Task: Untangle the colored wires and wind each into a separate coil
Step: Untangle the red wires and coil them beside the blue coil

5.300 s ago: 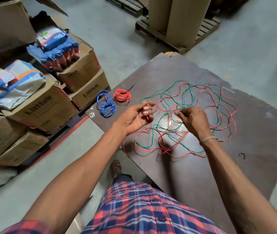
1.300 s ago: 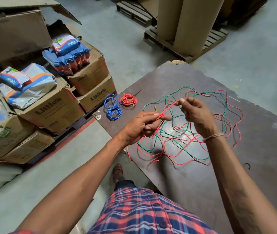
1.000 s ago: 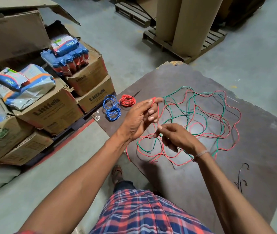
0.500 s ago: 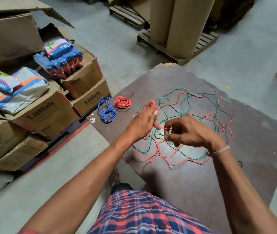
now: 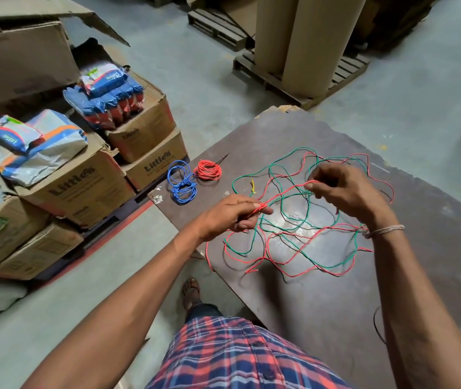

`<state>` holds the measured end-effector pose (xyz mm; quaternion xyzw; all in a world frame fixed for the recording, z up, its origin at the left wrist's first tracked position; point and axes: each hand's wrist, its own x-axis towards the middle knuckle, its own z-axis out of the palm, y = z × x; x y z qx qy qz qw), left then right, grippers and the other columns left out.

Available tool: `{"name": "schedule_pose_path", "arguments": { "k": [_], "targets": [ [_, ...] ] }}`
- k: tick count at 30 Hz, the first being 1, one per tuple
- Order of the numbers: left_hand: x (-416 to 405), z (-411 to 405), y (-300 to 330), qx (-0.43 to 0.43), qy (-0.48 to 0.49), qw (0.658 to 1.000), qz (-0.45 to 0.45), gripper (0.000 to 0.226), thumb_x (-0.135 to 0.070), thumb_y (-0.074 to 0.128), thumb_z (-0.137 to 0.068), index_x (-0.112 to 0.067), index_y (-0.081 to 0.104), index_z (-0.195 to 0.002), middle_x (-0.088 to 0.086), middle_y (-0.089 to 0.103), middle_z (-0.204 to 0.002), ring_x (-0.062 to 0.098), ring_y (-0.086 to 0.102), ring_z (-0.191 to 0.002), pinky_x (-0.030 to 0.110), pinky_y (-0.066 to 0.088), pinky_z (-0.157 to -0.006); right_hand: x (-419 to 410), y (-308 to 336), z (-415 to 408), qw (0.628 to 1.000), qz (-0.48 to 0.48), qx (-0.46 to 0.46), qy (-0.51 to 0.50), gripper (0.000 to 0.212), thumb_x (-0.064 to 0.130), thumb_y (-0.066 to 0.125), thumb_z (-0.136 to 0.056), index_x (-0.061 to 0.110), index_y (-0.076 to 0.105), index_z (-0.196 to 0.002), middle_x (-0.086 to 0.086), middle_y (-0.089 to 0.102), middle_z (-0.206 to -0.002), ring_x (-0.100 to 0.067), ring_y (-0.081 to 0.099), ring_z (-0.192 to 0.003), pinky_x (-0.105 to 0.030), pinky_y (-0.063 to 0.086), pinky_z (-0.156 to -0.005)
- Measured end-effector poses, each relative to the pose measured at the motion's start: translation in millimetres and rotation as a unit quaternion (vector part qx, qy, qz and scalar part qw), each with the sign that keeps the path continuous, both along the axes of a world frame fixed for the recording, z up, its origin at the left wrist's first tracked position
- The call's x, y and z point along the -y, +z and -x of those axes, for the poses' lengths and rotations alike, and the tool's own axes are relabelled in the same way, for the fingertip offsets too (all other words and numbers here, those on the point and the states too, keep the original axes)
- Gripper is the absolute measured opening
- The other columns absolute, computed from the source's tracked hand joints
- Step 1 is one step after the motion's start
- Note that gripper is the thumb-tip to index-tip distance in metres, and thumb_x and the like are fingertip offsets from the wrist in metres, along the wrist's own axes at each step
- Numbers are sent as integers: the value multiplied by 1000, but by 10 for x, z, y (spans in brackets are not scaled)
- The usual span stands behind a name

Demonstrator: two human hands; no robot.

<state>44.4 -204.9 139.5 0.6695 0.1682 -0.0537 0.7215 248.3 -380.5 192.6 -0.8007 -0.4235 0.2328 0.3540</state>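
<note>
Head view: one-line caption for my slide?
Both hands, left and right, pinch a red wire over the red-green tangle; blue and red coils lie aside.

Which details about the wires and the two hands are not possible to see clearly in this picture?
- Head view: how the red wire lies inside the left hand; curled fingers hide it.
- Head view: right hand fingertips; the hand's back covers them.
- Head view: which strand lies on top in the red and green tangle; too thin.
- Head view: turns in the red coil and blue coil; too small.

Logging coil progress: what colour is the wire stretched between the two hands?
Red wire, pinched by left hand and right hand; clearest in head view.
</note>
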Motion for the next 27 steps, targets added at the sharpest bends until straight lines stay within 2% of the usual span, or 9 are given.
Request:
{"name": "schedule_pose_path", "arguments": {
  "k": [3,7,10,12,15,18,22,25,27],
  "targets": [
    [-14,51,10,40,-23,994,101,45,-18,36,-106,16,56,-128,-2,32,-56,8,21,-49,28,12,-50,-63,-181,-15,999,-1,-23,-39,16,26,68,-98,21,78,-86,3,65,-61,-12,46,-49,-25,39,-44],
    [1,37,115,98,-40,960,258,48,-17,27,-108,15,50,-135,-7,25,-58,9,13,-48,26,13,-49,-189,-427,179,997,20,-51,-47,30,32,59,-103,21,78,-82,-4,64,-57,-6,40,-42,-17,32,-43],
    [14,-72,200,179,23,912,369,49,-19,27,-108,14,40,-142,-8,23,-60,6,18,-46,22,21,-47,-314,-632,476,997,33,-62,-21,35,41,57,-102,19,76,-82,-4,56,-53,-4,41,-41,-21,34,-47],
    [-2,-181,225,215,123,893,375,48,-20,30,-109,13,37,-143,-7,32,-63,4,33,-48,20,36,-51,-369,-706,677,997,37,-61,7,37,44,56,-102,16,76,-89,-5,54,-55,-6,45,-45,-27,40,-52],
    [-72,-331,162,222,264,888,303,35,-18,35,-110,9,52,-124,-3,57,-71,12,65,-69,27,57,-72,-413,-734,880,998,39,2,51,31,42,58,-102,16,69,-89,3,53,-54,-10,48,-53,-32,43,-59],
    [-130,-392,74,193,302,926,116,38,-18,31,-111,0,63,-100,15,75,-94,27,74,-93,37,59,-89,-444,-699,948,996,33,78,31,28,44,63,-97,18,67,-89,10,49,-53,-11,48,-55,-30,32,-57],
    [-222,-356,-115,131,274,927,-219,37,-23,32,-111,2,59,-110,9,76,-105,16,73,-100,40,58,-94,-402,-653,884,987,-16,156,-37,35,50,73,-87,16,64,-88,9,49,-57,-20,54,-61,-34,42,-59],
    [-272,-309,-195,106,221,918,-313,32,-27,32,-110,-2,52,-116,4,75,-106,11,73,-99,38,58,-93,-356,-593,820,988,-61,139,-27,27,40,78,-85,17,64,-87,8,48,-56,-11,47,-54,-26,37,-55],
    [-283,-278,-221,95,170,909,-369,37,-32,33,-110,-6,43,-135,-1,75,-107,10,72,-100,34,57,-93,-341,-560,786,990,-62,124,-26,18,31,76,-89,16,67,-85,5,49,-56,-9,46,-53,-18,31,-54]
  ]
}}
